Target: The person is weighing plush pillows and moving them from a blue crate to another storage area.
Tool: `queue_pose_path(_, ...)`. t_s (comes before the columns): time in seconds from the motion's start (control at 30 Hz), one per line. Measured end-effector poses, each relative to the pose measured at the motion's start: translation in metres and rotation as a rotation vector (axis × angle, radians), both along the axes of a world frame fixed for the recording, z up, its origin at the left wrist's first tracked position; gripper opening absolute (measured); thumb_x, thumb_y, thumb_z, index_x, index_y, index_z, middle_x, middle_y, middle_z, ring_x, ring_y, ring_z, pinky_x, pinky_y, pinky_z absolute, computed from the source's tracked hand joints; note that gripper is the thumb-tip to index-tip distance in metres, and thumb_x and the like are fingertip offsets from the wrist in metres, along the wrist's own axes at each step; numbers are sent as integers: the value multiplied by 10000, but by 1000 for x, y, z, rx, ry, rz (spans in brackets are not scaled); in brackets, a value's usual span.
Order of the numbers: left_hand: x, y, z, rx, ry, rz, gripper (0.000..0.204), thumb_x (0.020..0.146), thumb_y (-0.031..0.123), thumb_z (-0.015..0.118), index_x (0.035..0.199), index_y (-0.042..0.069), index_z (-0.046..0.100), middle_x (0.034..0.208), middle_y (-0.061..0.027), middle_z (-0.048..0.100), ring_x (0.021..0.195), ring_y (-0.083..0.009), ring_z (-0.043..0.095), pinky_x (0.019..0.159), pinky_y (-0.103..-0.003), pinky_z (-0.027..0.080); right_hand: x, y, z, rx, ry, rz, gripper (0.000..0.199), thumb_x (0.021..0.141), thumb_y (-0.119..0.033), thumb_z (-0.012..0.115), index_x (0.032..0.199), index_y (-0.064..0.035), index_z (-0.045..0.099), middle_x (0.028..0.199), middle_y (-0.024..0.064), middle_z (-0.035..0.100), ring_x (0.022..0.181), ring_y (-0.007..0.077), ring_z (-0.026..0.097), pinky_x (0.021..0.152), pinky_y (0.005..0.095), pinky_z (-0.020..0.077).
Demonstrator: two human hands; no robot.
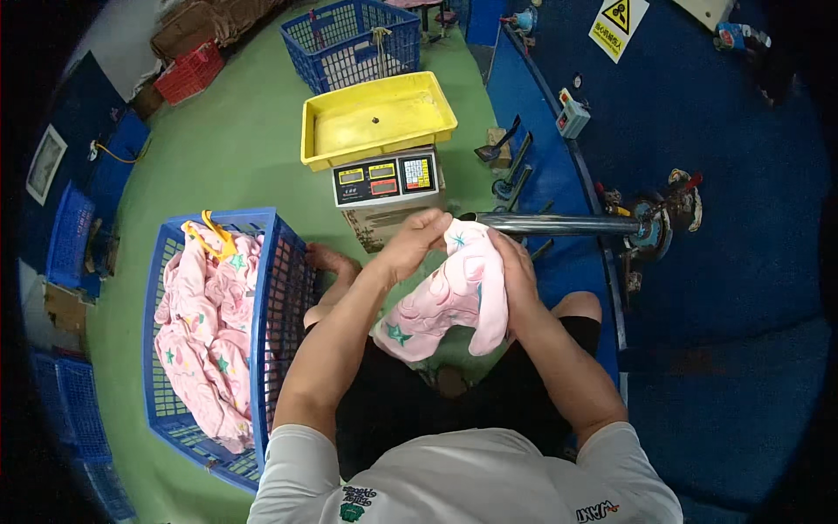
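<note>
"Casing [463, 279], pink star-print plush: where?"

"Between both hands, top edge just beside the left end of the steel tube [567, 224]. Can't tell if touching."

"Fingers?"

"Left hand [410, 244] pinches the upper edge, thumb against fingertips. Right hand [521, 279] grasps the right side; some fingertips hidden."

"Which way's it lie?"

"Below the left fingertips, left of the right palm. Long axis slants from upper right to lower left, one limb dangling by that palm. Tube points off right, so roughly crosswise."

"Nearer hand?"

"Left fingertips nearer the tube's end; right hand sits just under its barrel."

"Anything beside?"

"Blue crate [264, 332] at left, similar pink pieces [201, 341] heaped inside."
</note>
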State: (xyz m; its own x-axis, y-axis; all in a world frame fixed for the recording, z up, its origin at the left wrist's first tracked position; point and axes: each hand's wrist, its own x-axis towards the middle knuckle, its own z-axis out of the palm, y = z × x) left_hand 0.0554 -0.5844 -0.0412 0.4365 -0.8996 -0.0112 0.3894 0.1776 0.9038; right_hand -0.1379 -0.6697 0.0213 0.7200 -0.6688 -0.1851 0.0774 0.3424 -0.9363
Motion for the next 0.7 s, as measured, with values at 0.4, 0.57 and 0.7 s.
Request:
queue_pose_path(0.4, -12, -9, 0, 175, -106, -74, 178, 1046, 209, 547, 1033, 48, 624, 898, -3, 616, 791, -108, 570, 819, -246, 488, 3, 0, 11, 113, 1, -12, 344, 1004, -241, 525, 1129, 41, 677, 973, 90, 708, 804, 109, 627, 728, 229, 494)
queue_pose_path(0.57, -23, 4, -9, 33, 83, -16, 283, 1047, 276, 542, 957, 17, 614, 860, 7, 612, 738, -142, 536, 729, -290, 478, 1, -1, 0, 10, -28, 12, 318, 1017, -223, 502, 1062, 31, 687, 899, 67, 687, 726, 122, 575, 675, 264, 472)
queue_pose_path(0.7, 9, -30, 34, 205, -832, -1, 346, 1013, 311, 575, 834, 17, 603, 770, -33, 598, 666, -182, 516, 635, -345, 451, -8, -15, -30, -487, 261, 99, 323, 1013, -214, 496, 1048, 46, 687, 861, 93, 692, 720, 112, 548, 684, 245, 459)
